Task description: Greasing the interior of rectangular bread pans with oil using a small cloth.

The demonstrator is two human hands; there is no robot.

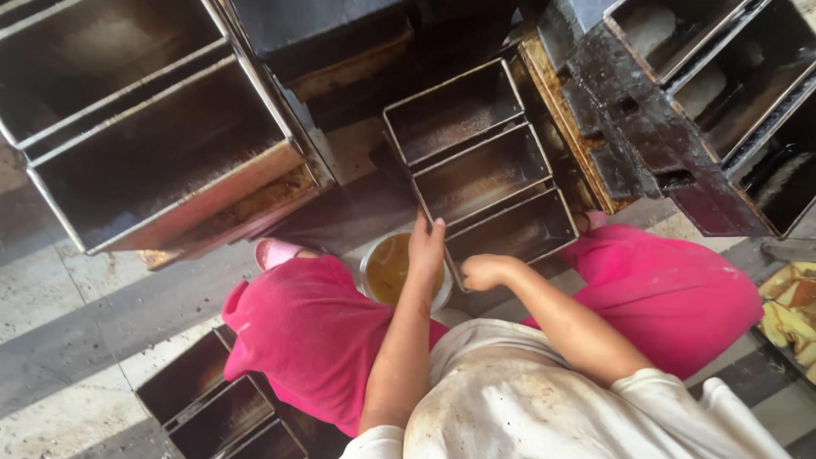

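Gripping the tin set [484,174], right hand [486,270] fisted; left hand [427,249] open above bowl [384,270].

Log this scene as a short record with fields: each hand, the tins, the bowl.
left hand: flat on the edge of the three-bay loaf tin, fingers spread
right hand: closed, at the tin's near corner; what it holds is hidden
bowl: round, yellowish liquid inside, on the floor between the knees
other tins: dark stacked tins to the left and upper right
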